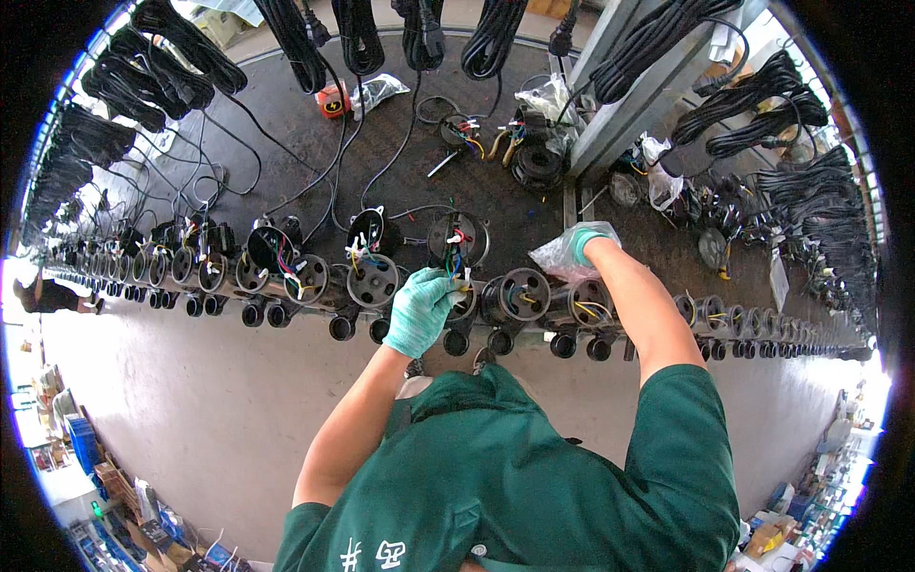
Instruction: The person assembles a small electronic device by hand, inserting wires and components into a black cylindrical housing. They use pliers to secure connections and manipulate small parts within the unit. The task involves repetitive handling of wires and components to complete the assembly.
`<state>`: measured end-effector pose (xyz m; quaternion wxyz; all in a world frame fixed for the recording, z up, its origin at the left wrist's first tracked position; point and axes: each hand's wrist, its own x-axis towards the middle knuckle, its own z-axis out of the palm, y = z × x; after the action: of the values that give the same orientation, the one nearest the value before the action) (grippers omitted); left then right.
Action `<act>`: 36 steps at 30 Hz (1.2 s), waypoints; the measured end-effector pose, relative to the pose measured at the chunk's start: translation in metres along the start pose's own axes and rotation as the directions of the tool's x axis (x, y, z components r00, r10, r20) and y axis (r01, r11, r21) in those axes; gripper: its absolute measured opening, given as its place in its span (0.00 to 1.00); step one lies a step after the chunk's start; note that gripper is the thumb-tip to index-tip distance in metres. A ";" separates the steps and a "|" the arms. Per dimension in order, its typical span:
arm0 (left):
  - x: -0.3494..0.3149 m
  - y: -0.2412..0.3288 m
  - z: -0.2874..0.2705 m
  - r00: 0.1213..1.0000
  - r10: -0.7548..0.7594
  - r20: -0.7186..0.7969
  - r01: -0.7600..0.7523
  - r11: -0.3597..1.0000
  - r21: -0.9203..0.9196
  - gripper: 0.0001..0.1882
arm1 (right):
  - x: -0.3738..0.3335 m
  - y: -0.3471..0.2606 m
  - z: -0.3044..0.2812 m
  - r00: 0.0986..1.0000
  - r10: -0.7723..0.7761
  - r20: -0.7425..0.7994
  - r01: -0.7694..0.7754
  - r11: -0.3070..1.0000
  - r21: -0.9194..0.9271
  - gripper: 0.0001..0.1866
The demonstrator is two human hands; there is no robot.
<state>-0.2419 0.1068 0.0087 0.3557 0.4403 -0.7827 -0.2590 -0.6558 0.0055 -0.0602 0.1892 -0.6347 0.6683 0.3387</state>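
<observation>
My left hand (420, 307), in a light green glove, is closed in a pinch on thin coloured wires (456, 262). These wires rise from a round black housing (477, 238) at the table's near edge, with a small white connector among them. On the right, my gloved right hand (589, 240) reaches into a clear plastic bag (562, 255); its fingertips are hidden there. Between the hands sits a round black cap with holes (524, 294). Beside my left hand stand another holed cap (373, 280) and an open black housing (375, 229) with wires coming out.
Bundled black cables (494, 38) hang along the far side. A grey metal post (610, 105) rises at the right, near a black coil (537, 167) and pliers (512, 151). An orange tape measure (333, 100) lies farther back. Rows of black housings (181, 265) line the near edge.
</observation>
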 end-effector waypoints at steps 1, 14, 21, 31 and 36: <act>0.002 0.002 0.000 1.000 0.000 0.006 0.000 1.000 -0.014 0.12 | -0.012 -0.003 -0.007 0.999 -0.015 0.044 0.017 0.999 -0.038 0.21; 0.005 0.002 0.000 0.999 0.048 -0.008 -0.049 0.998 -0.033 0.10 | -0.077 0.023 -0.055 0.919 -0.123 -0.375 0.124 0.992 -0.022 0.13; 0.001 -0.003 0.004 0.997 0.061 -0.045 -0.062 0.998 -0.031 0.10 | -0.225 -0.068 -0.067 0.353 -0.097 -0.930 0.627 0.763 0.159 0.11; 0.004 -0.006 0.006 0.998 0.067 0.001 -0.067 0.998 -0.019 0.11 | -0.226 -0.195 0.005 0.594 0.253 -0.764 0.671 0.367 0.644 0.09; 0.004 -0.005 0.004 0.998 0.066 -0.003 -0.066 0.997 -0.035 0.10 | -0.218 -0.199 0.005 0.570 0.245 -0.784 0.684 0.386 0.618 0.09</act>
<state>-0.2438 0.1017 0.0041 0.3722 0.4081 -0.7918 -0.2605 -0.4358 0.1728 0.0429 0.2322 -0.6007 0.6380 -0.4222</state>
